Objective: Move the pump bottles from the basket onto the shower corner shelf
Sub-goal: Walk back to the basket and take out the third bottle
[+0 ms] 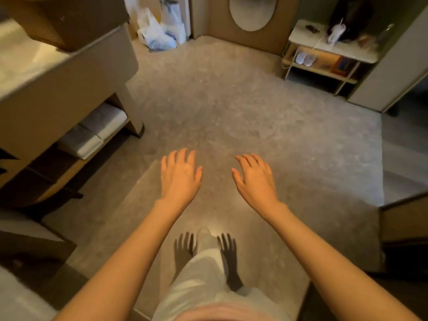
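My left hand (179, 176) and my right hand (254, 177) hover side by side over the floor, palms down, fingers spread, holding nothing. No pump bottle, basket or shower shelf shows in the head view. Below the hands I see my light trousers and one foot (203, 237) stepping forward, with the hands' shadows on either side of it.
A vanity counter (64, 72) stands at the left with folded white towels (92, 130) on its lower shelf. White plastic bags (159, 31) lie on the floor at the back. A small shelf table (328, 54) with shoes and clutter stands back right. Grey stone floor (231, 100) spreads ahead.
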The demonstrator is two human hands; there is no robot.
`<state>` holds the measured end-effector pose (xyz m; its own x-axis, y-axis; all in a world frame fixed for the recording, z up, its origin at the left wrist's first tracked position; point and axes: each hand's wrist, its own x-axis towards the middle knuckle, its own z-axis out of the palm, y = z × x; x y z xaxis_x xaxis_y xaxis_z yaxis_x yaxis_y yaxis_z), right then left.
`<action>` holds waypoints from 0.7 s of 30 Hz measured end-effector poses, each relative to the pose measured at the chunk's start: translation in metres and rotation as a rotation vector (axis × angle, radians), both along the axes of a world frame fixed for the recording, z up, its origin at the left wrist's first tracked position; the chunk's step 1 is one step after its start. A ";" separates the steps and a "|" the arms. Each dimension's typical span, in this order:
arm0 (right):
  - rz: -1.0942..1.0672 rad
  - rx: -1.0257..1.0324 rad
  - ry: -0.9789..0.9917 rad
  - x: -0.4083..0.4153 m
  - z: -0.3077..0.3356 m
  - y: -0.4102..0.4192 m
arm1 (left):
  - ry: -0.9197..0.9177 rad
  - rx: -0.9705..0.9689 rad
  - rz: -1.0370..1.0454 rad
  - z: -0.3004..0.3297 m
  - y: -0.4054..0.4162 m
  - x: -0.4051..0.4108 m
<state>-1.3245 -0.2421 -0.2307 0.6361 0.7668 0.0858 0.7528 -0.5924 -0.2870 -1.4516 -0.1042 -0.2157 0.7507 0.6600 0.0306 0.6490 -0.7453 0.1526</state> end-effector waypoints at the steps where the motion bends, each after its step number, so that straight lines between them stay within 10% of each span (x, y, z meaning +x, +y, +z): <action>1: 0.014 0.003 -0.021 0.020 0.004 0.025 | -0.015 0.013 0.010 0.003 0.024 0.016; 21: 0.239 0.040 -0.019 0.333 0.018 0.422 | 0.015 0.060 0.233 0.028 0.385 0.288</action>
